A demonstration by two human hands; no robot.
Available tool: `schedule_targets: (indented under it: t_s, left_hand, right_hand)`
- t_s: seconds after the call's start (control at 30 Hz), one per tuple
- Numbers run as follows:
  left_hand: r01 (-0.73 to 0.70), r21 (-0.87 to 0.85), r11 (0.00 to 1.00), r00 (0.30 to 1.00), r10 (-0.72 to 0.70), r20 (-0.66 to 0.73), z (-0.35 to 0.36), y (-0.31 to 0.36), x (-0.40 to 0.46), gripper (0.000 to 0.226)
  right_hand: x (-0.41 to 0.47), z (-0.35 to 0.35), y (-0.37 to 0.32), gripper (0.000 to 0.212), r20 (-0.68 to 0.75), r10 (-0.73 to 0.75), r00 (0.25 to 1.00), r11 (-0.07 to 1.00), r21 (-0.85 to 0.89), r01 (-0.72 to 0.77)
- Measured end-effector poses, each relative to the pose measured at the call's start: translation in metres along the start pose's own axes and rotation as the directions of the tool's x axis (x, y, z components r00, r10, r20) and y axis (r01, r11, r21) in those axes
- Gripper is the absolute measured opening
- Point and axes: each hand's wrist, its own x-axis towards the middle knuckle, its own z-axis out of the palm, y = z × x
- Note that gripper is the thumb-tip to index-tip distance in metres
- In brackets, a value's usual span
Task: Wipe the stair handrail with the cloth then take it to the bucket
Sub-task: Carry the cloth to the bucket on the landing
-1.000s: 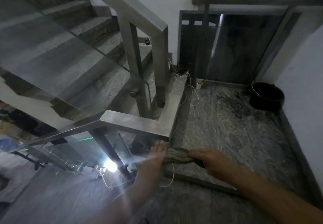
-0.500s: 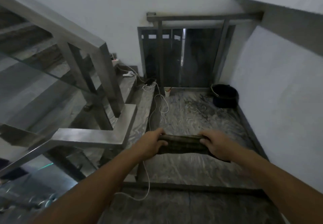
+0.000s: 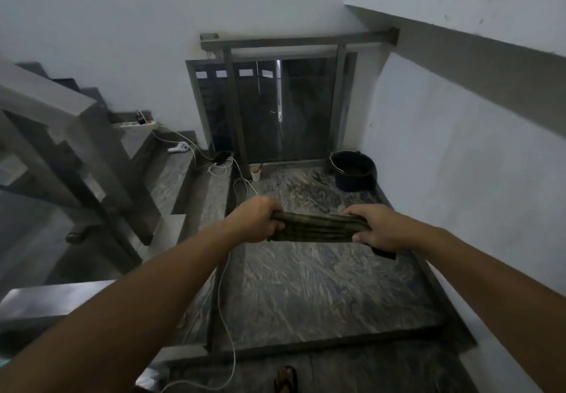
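Both arms reach forward over the marbled landing floor [image 3: 321, 294]. The left hand [image 3: 257, 221] is curled tight around one end of a dark, striped cloth [image 3: 315, 228], and the right hand [image 3: 378, 228] is closed around the other end, so the cloth hangs stretched between them in mid-air, with a short tail showing below the right wrist. No writing or label can be read anywhere. The black bucket [image 3: 353, 170] stands in the far right corner against the white wall, well apart from the cloth. Since half a second ago the steel handrail [image 3: 55, 110] has slid further left and the bucket looms larger.
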Motion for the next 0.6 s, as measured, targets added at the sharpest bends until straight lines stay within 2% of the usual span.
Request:
schedule_targets:
  t_s: [0.07, 0.33, 0.6]
  left_hand:
    - [0.004, -0.020, 1.000, 1.000, -0.004, 0.013, -0.006, -0.006, 0.023, 0.002]
    - [-0.041, -0.148, 0.988, 0.999, 0.046, 0.029, -0.024, -0.045, 0.128, 0.012]
    - [-0.106, -0.200, 0.974, 0.994, 0.109, 0.006, -0.048, -0.074, 0.227, 0.014]
  right_hand:
    - [0.016, -0.012, 0.007, 0.034, -0.002, 0.033, 0.999, 0.999, 0.018, -0.033]
    - [0.092, -0.058, 0.041, 0.021, -0.098, 0.129, 0.987, 0.988, 0.095, -0.120]
    - [0.166, -0.106, 0.067, 0.020, -0.185, 0.217, 0.958, 0.976, 0.058, -0.210]
